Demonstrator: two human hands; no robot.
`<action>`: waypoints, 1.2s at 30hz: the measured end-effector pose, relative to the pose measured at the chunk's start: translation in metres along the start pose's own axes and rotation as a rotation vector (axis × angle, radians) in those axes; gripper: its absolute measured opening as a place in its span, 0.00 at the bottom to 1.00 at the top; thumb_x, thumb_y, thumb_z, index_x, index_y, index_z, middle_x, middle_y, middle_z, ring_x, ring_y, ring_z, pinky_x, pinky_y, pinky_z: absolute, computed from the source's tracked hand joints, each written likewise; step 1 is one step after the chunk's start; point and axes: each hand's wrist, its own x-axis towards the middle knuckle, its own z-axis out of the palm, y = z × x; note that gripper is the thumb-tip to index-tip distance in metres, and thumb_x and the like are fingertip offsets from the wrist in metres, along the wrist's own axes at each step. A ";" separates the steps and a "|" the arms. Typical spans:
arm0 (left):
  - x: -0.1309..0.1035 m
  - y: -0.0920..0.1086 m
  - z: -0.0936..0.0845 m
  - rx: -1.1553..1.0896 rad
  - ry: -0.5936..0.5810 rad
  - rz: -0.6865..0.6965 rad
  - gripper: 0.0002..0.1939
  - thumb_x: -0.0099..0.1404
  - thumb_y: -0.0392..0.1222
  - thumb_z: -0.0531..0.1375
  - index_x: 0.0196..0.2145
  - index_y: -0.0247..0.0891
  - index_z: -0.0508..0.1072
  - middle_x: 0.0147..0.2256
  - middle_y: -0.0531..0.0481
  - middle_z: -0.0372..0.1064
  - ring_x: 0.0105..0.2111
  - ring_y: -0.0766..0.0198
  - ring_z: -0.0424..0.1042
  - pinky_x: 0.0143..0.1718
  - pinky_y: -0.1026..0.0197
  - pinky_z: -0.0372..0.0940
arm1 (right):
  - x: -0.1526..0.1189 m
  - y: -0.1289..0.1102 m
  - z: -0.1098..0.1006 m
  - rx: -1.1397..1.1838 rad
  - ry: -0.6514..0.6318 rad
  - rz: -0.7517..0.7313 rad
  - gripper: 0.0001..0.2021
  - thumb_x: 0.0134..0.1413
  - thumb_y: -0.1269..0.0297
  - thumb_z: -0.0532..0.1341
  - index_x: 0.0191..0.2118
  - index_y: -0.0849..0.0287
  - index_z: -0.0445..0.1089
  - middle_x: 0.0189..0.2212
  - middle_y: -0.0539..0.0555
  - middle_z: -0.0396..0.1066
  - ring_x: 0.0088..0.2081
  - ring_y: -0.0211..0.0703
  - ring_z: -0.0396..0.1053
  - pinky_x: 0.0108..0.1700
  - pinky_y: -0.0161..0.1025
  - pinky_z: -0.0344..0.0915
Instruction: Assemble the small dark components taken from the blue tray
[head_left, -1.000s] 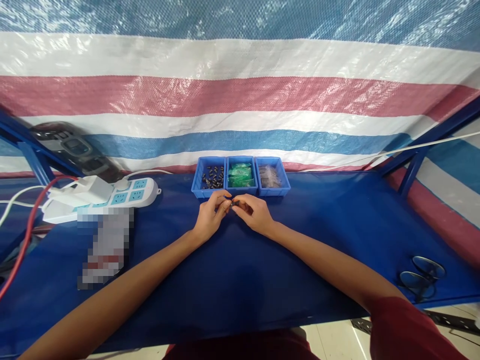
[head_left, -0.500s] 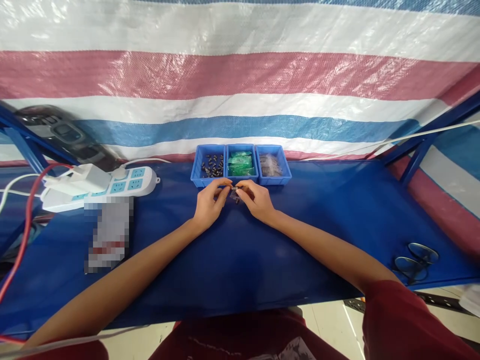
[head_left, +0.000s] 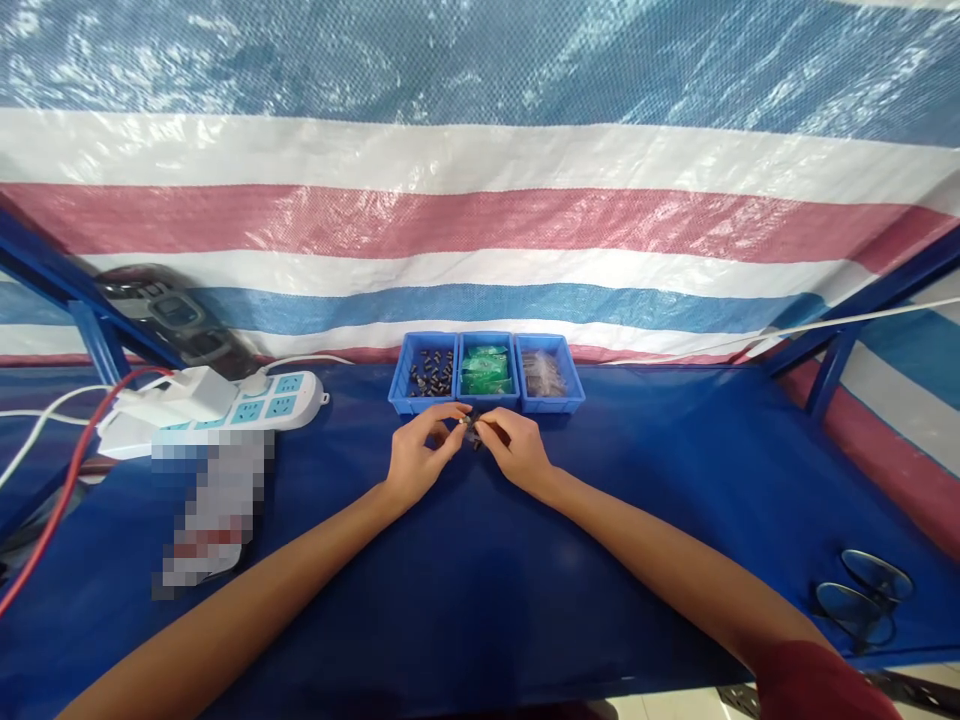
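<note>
My left hand (head_left: 422,455) and my right hand (head_left: 517,450) meet just in front of three blue bins. Between their fingertips is a small dark piece (head_left: 471,424), partly covered by the fingers and too small to name. Thumb and forefinger of each hand are pinched on it. The left bin (head_left: 425,404) holds several small dark metal parts (head_left: 433,374) that look like screws or fittings. Green packets (head_left: 486,370) fill the middle bin (head_left: 487,400). In the right bin (head_left: 551,405) lie clear plastic bags (head_left: 542,374) with brownish contents.
A white power strip (head_left: 300,402) with plugs and cables stands at the left, near a pixelated object (head_left: 217,510). Glasses (head_left: 862,600) lie at the right on the blue tabletop (head_left: 480,600). A striped sheet (head_left: 480,220) hangs behind, between blue frame posts (head_left: 832,370).
The view has tilted up, so everything sits lower in the picture. My fingers have shifted slightly around the small dark piece; both hands stay together before the bins.
</note>
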 end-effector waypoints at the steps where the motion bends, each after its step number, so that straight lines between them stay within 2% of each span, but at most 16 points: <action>1: 0.000 0.000 0.000 0.017 0.001 -0.011 0.07 0.64 0.42 0.59 0.39 0.38 0.72 0.36 0.51 0.74 0.19 0.74 0.65 0.28 0.67 0.66 | 0.000 0.000 0.001 0.004 0.009 -0.002 0.10 0.63 0.64 0.54 0.32 0.60 0.68 0.25 0.51 0.68 0.27 0.39 0.66 0.33 0.36 0.61; 4: 0.001 0.002 -0.002 0.078 0.007 0.005 0.08 0.65 0.43 0.58 0.39 0.38 0.73 0.30 0.53 0.73 0.20 0.72 0.66 0.29 0.66 0.66 | 0.001 0.000 0.001 0.009 0.008 -0.004 0.09 0.62 0.66 0.54 0.32 0.60 0.68 0.25 0.51 0.68 0.26 0.38 0.65 0.32 0.35 0.61; 9: 0.005 0.003 -0.002 0.071 -0.002 0.083 0.11 0.67 0.43 0.55 0.40 0.39 0.76 0.38 0.48 0.73 0.30 0.67 0.72 0.33 0.65 0.67 | 0.001 -0.002 -0.001 0.016 0.014 0.019 0.07 0.61 0.66 0.54 0.35 0.59 0.69 0.26 0.51 0.68 0.26 0.38 0.65 0.31 0.35 0.61; 14: 0.002 -0.003 0.002 -0.072 -0.059 -0.090 0.13 0.68 0.47 0.54 0.45 0.39 0.71 0.32 0.51 0.72 0.17 0.73 0.64 0.20 0.68 0.62 | 0.001 -0.003 -0.002 0.033 -0.007 0.009 0.08 0.61 0.62 0.56 0.41 0.60 0.69 0.24 0.49 0.66 0.24 0.37 0.63 0.29 0.35 0.62; 18: -0.001 -0.006 0.004 -0.117 -0.067 -0.133 0.15 0.65 0.49 0.57 0.46 0.39 0.67 0.34 0.50 0.72 0.20 0.71 0.68 0.20 0.69 0.62 | 0.000 -0.001 0.000 0.027 -0.033 -0.037 0.09 0.62 0.60 0.56 0.40 0.59 0.69 0.27 0.51 0.68 0.25 0.38 0.64 0.30 0.35 0.63; 21: -0.001 -0.006 0.004 -0.117 -0.086 -0.134 0.14 0.65 0.49 0.57 0.45 0.39 0.67 0.32 0.51 0.72 0.21 0.70 0.69 0.21 0.69 0.62 | -0.001 0.001 0.000 0.016 -0.052 -0.064 0.10 0.63 0.60 0.55 0.39 0.59 0.69 0.27 0.52 0.69 0.26 0.38 0.65 0.30 0.36 0.63; 26: 0.002 -0.003 0.001 -0.043 -0.083 -0.073 0.12 0.68 0.45 0.53 0.44 0.39 0.70 0.33 0.50 0.71 0.22 0.72 0.67 0.23 0.69 0.64 | 0.000 0.000 -0.002 -0.008 -0.043 -0.020 0.12 0.64 0.60 0.52 0.34 0.59 0.68 0.26 0.52 0.67 0.27 0.39 0.65 0.32 0.36 0.61; 29: 0.005 0.000 0.001 0.023 -0.090 0.042 0.12 0.67 0.44 0.54 0.45 0.40 0.71 0.39 0.47 0.71 0.28 0.69 0.70 0.29 0.66 0.66 | 0.002 0.000 -0.003 -0.021 -0.049 0.010 0.16 0.66 0.60 0.49 0.29 0.59 0.66 0.24 0.51 0.66 0.26 0.39 0.64 0.32 0.36 0.61; 31: 0.006 0.001 0.001 0.041 -0.087 0.110 0.10 0.66 0.44 0.56 0.43 0.39 0.72 0.39 0.47 0.71 0.28 0.68 0.69 0.30 0.65 0.67 | 0.003 0.000 -0.003 -0.017 -0.078 0.011 0.19 0.67 0.59 0.47 0.26 0.58 0.63 0.22 0.50 0.65 0.25 0.38 0.63 0.32 0.35 0.60; 36: 0.006 0.003 0.000 0.041 -0.117 0.123 0.08 0.66 0.43 0.58 0.38 0.38 0.73 0.36 0.48 0.72 0.29 0.67 0.70 0.30 0.65 0.67 | 0.002 0.002 -0.001 0.005 -0.142 0.014 0.21 0.67 0.59 0.44 0.22 0.57 0.58 0.19 0.49 0.62 0.22 0.36 0.60 0.29 0.35 0.57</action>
